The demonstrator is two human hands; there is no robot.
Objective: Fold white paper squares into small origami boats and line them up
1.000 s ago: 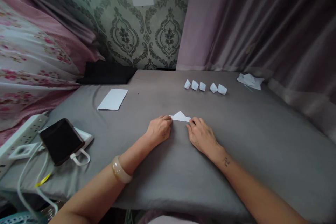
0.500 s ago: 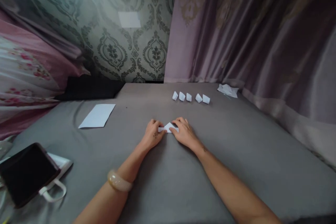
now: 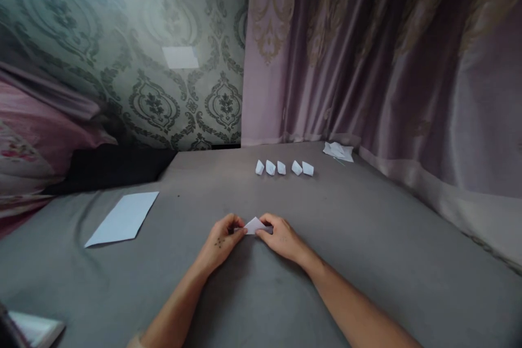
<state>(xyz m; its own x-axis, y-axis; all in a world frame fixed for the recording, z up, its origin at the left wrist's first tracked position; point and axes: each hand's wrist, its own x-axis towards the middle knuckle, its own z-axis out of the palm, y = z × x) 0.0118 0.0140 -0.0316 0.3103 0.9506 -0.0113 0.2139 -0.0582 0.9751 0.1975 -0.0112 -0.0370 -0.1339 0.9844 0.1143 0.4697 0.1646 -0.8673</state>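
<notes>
Tapering folded paper (image 3: 253,225), white, triangular peak

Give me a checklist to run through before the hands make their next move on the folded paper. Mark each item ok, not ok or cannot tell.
1. Left hand on the folded paper: ok, fingers and thumb at its left end.
2. Right hand on it too: ok, at the right end.
3. Creases sharp and matched: cannot tell, too small to see.
4. Flat white sheet clear of both hands: ok, it lies apart to the left.
5. Five small folded pieces evenly spaced: not ok, there is a wider gap after the third from the left.
</notes>
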